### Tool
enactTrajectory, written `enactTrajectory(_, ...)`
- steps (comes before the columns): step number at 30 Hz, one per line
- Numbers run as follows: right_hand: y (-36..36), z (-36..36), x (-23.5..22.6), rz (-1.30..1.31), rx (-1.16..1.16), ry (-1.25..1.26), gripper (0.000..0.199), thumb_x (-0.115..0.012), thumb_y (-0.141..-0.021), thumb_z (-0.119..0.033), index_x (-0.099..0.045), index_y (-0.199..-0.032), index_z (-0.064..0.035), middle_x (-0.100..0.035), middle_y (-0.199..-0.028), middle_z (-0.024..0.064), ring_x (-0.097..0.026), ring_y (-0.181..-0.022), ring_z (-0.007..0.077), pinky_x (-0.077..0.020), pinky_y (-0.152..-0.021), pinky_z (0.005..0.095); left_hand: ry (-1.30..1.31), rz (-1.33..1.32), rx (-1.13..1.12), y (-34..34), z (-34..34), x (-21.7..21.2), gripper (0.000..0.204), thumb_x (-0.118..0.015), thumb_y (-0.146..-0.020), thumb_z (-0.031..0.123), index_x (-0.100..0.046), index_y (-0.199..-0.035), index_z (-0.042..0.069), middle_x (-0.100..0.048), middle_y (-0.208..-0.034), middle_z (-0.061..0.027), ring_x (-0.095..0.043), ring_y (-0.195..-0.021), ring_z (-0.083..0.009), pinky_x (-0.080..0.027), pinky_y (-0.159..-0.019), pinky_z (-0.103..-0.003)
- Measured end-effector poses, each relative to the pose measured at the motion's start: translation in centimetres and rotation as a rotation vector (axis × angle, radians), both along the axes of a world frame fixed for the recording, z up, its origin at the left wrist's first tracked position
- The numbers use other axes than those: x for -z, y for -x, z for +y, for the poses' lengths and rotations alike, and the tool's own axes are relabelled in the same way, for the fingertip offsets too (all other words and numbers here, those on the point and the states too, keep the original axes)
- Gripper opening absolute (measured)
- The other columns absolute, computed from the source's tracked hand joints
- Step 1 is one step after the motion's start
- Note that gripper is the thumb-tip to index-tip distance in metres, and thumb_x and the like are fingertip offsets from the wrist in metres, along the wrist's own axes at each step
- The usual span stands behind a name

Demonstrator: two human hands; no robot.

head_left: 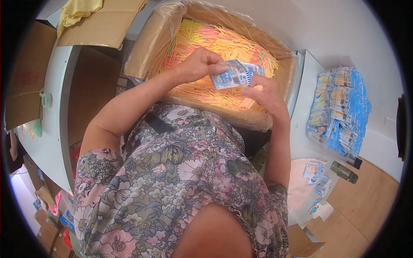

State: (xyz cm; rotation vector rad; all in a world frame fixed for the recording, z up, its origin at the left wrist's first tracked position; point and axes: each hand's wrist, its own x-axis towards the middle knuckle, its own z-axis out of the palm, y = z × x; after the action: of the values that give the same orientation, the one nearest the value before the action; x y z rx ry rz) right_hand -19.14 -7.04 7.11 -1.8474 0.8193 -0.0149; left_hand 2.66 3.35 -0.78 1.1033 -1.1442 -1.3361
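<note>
Over a carton (142,56) lined with clear plastic, both of my hands are raised. A heap of thin yellow, orange and pink sticks (232,47) fills the carton. My left hand (198,65) pinches the upper left edge of a small blue-and-white plastic packet (232,77). At that packet's right side, my right hand (267,95) has its fingers curled. A second blue-and-white packet (257,69) shows just behind the first, by my right fingers. A few orange sticks (248,102) poke out below the right hand and seem to be in its grip.
On the white table to the right, many blue-trimmed packets (340,112) are stacked in a pile. Nearer lie loose packets (314,170) on a pink cloth (301,189), beside a dark green object (344,172). At left stand a white cabinet (64,107) and cardboard (103,26).
</note>
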Motion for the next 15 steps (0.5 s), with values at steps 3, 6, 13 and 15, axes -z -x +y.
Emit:
enactTrajectory(3, -1.0, 1.3, 0.5, -0.07, -0.065, 0.115, 0.021, -0.069, -0.077, -0.02, -0.061, -0.076, 0.0, -0.052, -0.065, 0.0003, -0.045, -0.063, 0.0082, -0.0391, -0.058, 0.0275, 0.013, -0.078, -0.027, 0.3, 0.0, -0.6, 0.017, -0.062, -0.086, 0.015, -0.067, -0.089, -0.001, -0.064, -0.075, -0.0001, -0.056, -0.071, -0.0058, -0.047, -0.065, -0.023)
enactTrajectory(6, -1.5, 1.5, 0.6, -0.067, 0.009, 0.116, 0.02, -0.067, -0.079, -0.018, -0.064, -0.088, -0.0005, -0.059, -0.074, 0.001, -0.05, -0.07, 0.0079, -0.0422, -0.065, 0.0271, -0.036, 0.028, -0.029, 0.4, 0.2, -0.9, 0.018, -0.062, -0.087, 0.016, -0.068, -0.09, 0.0, -0.065, -0.077, -0.0009, -0.057, -0.071, -0.0061, -0.048, -0.066, -0.023)
enactTrajectory(13, -1.8, 2.2, 0.4, -0.054, -0.043, 0.198, 0.016, -0.066, -0.08, -0.016, -0.066, -0.088, -0.0024, -0.062, -0.077, -0.0003, -0.054, -0.073, 0.0069, -0.0437, -0.069, 0.0256, -0.088, 0.054, -0.012, 0.3, 0.0, -0.7, 0.016, -0.065, -0.085, 0.015, -0.067, -0.088, -0.001, -0.065, -0.078, -0.002, -0.059, -0.072, -0.0069, -0.049, -0.067, -0.022)
enactTrajectory(15, -1.2, 1.8, -0.5, -0.03, -0.026, 0.088, 0.012, -0.066, -0.08, -0.016, -0.065, -0.082, -0.0037, -0.059, -0.072, -0.0015, -0.051, -0.068, 0.0063, -0.0424, -0.064, 0.0245, -0.049, 0.076, -0.091, 0.0, -0.1, -0.2, 0.012, -0.066, -0.082, 0.011, -0.067, -0.085, -0.001, -0.065, -0.075, -0.0024, -0.059, -0.074, -0.0068, -0.049, -0.068, -0.023)
